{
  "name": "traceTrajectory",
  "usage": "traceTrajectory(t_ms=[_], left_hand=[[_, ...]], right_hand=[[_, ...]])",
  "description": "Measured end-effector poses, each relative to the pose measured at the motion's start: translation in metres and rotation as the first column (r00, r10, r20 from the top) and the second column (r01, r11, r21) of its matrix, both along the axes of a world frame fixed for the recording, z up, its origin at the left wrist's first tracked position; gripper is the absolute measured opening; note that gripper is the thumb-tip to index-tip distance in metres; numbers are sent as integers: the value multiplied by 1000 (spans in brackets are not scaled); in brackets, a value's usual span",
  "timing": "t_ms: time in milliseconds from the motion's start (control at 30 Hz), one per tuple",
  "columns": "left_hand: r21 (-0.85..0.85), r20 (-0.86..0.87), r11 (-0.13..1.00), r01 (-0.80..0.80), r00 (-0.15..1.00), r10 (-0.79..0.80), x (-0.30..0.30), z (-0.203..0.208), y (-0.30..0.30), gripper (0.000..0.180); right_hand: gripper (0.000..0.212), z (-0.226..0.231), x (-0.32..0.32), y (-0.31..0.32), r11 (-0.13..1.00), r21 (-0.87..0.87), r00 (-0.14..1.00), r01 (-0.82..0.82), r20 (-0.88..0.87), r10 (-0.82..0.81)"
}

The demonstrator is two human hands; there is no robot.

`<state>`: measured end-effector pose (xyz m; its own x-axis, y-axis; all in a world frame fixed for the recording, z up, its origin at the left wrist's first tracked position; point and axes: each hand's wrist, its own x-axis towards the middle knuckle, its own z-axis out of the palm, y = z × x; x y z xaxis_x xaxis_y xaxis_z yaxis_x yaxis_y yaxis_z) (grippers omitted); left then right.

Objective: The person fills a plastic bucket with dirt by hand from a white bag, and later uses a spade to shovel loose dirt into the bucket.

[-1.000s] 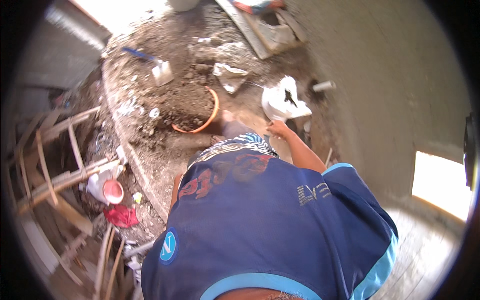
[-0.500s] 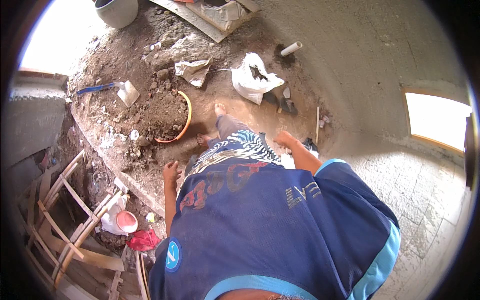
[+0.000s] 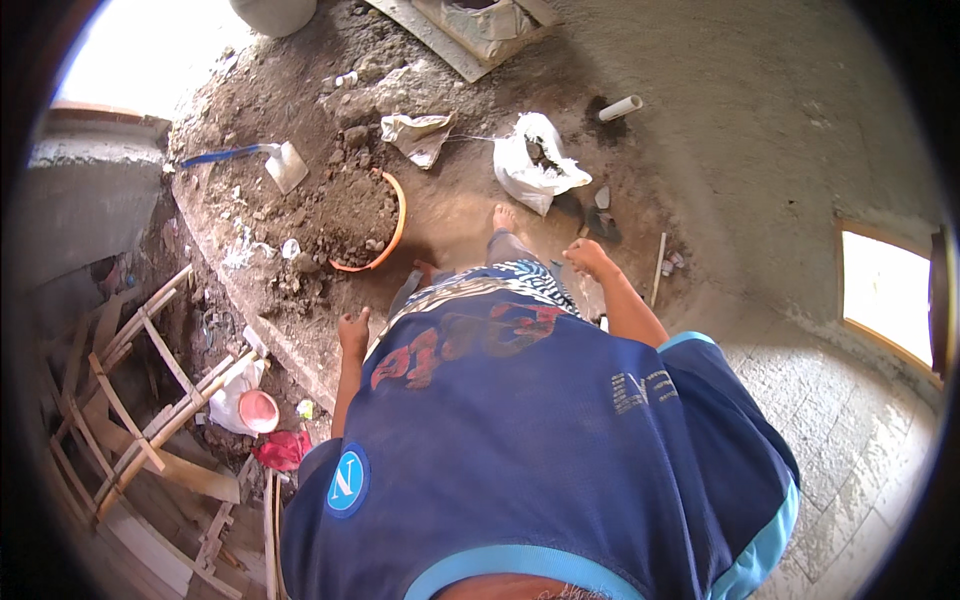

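Note:
My left hand (image 3: 352,330) hangs by my left hip, fingers loosely bent and apart, with nothing visible in it. In front of my right hip is my right hand (image 3: 590,258), its fingers curled in and no object showing in them. Ahead of it stands a white sack (image 3: 516,178) with its mouth open and dark material inside. Beyond my left hand, an orange curved rim (image 3: 401,222) edges a heap of dark soil (image 3: 345,220). Farther left lies a shovel (image 3: 287,167) with a blue handle. A crumpled pale sack (image 3: 417,137) rests between the heap and the white sack.
A white pipe (image 3: 621,108) sticks up near the right wall. Wooden framing (image 3: 150,435) fills the lower left, beside a pink bowl (image 3: 258,411) and a red cloth (image 3: 283,450). Boards (image 3: 440,45) and a grey bucket (image 3: 275,12) are at the far side. A thin stick (image 3: 659,270) lies at right.
My feet have shifted in a step, one now farther ahead toward the white sack. My right hand has swung forward and up. The surroundings have slid rightward in view.

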<state>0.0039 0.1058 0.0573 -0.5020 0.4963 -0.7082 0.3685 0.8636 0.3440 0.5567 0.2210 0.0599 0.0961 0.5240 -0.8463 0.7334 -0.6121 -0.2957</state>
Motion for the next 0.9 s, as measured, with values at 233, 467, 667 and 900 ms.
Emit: traceTrajectory(t_ms=[233,467,667,900], left_hand=[[114,-41,988,-109,993,114,62,13,34,100],[-92,133,986,137,983,-124,109,-17,62,84],[17,257,951,310,917,-304,126,-61,85,68],[19,312,995,96,945,-97,145,-4,111,54]], right_hand=[[40,-1,63,17,979,-185,985,-82,134,108],[33,-19,116,80,968,52,966,-247,91,242],[29,-40,154,105,987,140,994,-83,-59,92],[25,-23,132,94,977,-171,991,129,66,-120]])
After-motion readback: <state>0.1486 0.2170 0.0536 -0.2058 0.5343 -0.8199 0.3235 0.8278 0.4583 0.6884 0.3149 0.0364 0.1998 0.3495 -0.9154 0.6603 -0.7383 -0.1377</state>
